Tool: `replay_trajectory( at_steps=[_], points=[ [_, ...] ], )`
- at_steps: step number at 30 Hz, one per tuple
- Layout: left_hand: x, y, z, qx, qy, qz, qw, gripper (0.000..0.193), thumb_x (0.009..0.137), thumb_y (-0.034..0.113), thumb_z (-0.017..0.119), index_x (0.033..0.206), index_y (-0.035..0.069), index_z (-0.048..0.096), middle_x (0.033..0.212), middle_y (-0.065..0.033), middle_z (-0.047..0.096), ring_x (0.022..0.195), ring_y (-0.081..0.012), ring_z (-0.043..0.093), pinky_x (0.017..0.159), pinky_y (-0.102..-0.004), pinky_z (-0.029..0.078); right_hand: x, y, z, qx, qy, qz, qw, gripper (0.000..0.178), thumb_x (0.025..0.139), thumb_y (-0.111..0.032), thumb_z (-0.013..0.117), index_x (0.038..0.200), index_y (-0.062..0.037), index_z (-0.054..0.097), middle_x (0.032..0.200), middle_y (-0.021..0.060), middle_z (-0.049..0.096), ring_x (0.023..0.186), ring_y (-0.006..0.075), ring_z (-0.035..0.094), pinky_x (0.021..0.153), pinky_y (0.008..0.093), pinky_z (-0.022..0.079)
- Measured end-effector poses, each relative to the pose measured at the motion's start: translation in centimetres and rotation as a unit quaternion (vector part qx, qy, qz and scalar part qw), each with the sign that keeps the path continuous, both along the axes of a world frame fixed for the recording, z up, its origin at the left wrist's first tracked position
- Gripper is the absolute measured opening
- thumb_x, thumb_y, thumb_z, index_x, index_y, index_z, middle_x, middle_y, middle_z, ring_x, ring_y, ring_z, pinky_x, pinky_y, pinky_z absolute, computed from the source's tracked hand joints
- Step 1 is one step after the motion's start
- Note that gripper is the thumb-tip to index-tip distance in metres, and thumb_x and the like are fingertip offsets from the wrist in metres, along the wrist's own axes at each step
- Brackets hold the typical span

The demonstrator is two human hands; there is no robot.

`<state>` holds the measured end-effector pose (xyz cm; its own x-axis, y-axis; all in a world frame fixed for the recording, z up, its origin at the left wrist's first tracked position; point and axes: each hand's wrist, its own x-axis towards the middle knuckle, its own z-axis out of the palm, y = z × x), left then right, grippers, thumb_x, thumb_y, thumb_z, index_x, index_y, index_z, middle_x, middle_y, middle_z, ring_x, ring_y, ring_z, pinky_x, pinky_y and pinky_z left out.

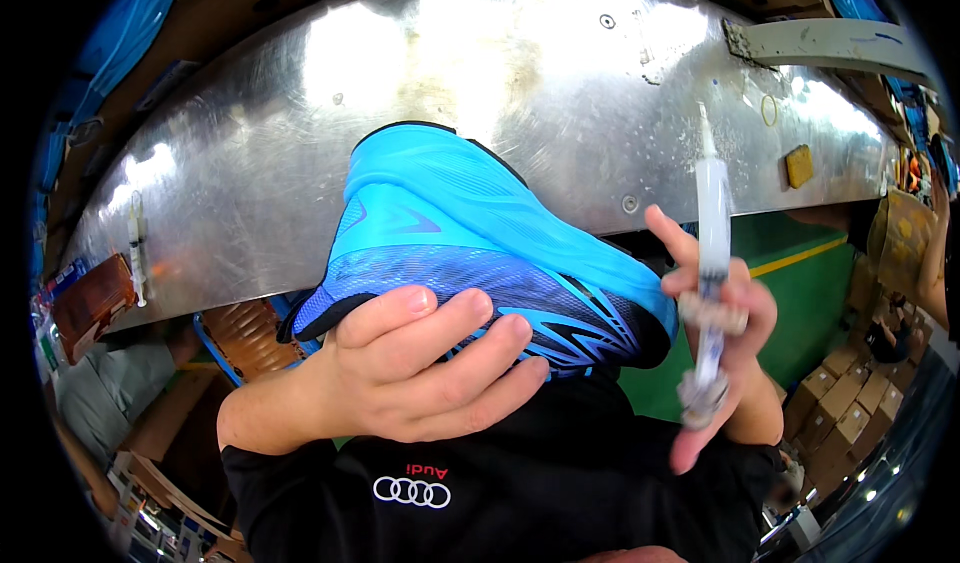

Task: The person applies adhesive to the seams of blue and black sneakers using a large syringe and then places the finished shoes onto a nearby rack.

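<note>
My left hand (430,368) is closed around a blue shoe (430,203), its fingers wrapped over the side nearest me. The shoe lies tilted on its side, bright blue along the top and purple-blue below, with black trim at both ends. Its far part overlaps the table edge in view. In my right hand (745,328), just right of the shoe, is a syringe (713,213) with a clear barrel and a pale pointed tip aimed away from me. Whitish residue coats its finger flange and plunger end. The index finger sticks out toward the shoe. The syringe tip is apart from the shoe.
A scratched metal table (270,183) curves across the far side. On it are a second syringe (137,253), a brown block-like object (95,308), a yellow sponge (799,166) and a rubber band (769,111). A pale curved bar (840,45) juts in. Cardboard boxes (835,403) stand right.
</note>
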<state>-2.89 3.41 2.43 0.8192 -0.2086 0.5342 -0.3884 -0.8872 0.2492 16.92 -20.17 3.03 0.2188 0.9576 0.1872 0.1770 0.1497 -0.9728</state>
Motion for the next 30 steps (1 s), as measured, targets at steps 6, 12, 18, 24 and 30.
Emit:
replay_trajectory(
  at_steps=[6, 12, 18, 24, 30],
  points=[
    [0.3, 0.4, -0.1, -0.001, 0.003, 0.003, 1.0, 0.03, 0.078, 0.014, 0.066, 0.107, 0.025, 0.068, 0.114, 0.0007, 0.064, 0.109, -0.0231, 0.055, 0.105, -0.0414, 0.034, 0.7, -2.4, -0.9, 0.008, 0.218, -0.096, 0.971, 0.128, 0.046, -0.07, 0.084, 0.143, -0.0089, 0.027, 0.117, 0.0165, 0.053, 0.11, 0.0333, 0.053, 0.097, 0.0437, 0.042],
    [0.9, 0.7, 0.7, -0.001, -0.005, -0.005, 1.0, 0.029, 0.08, 0.017, 0.067, 0.108, 0.023, 0.067, 0.116, 0.0014, 0.064, 0.108, -0.0191, 0.057, 0.099, -0.0351, 0.037, 2.2, -4.5, 0.5, -0.198, 0.077, -0.29, 0.933, 0.143, 0.038, -0.084, 0.076, 0.141, 0.0024, 0.029, 0.114, 0.0115, 0.053, 0.098, 0.0185, 0.052, 0.084, 0.0289, 0.04],
    [0.7, 0.1, 0.0, -0.047, -0.037, -0.002, 0.998, 0.023, 0.083, 0.019, 0.063, 0.105, 0.016, 0.065, 0.113, 0.0006, 0.064, 0.107, -0.018, 0.058, 0.099, -0.0337, 0.038, 2.3, -2.8, 2.8, -0.279, 0.038, -0.209, 0.936, 0.134, 0.042, -0.075, 0.083, 0.138, 0.0037, 0.034, 0.114, 0.0113, 0.05, 0.102, 0.0188, 0.052, 0.088, 0.0294, 0.039],
    [0.9, -0.4, -0.8, -0.071, -0.062, -0.01, 0.995, 0.023, 0.084, 0.021, 0.058, 0.105, 0.012, 0.064, 0.112, -0.0035, 0.064, 0.104, -0.0185, 0.06, 0.101, -0.0357, 0.037, 2.3, 3.7, 3.5, -0.088, -0.126, 0.012, 0.988, 0.121, 0.038, -0.073, 0.085, 0.134, -0.0145, 0.039, 0.122, 0.0231, 0.051, 0.102, 0.0254, 0.047, 0.091, 0.0373, 0.033],
    [0.9, -0.9, -1.7, -0.117, -0.119, 0.015, 0.986, 0.024, 0.08, 0.022, 0.057, 0.099, 0.008, 0.063, 0.11, -0.0073, 0.061, 0.109, -0.023, 0.057, 0.105, -0.0391, 0.04, 0.3, 13.4, 6.0, -0.075, -0.254, 0.16, 0.951, 0.087, 0.059, -0.066, 0.079, 0.123, -0.0149, 0.05, 0.131, 0.021, 0.054, 0.095, 0.0281, 0.042, 0.087, 0.0378, 0.031]
  ],
)
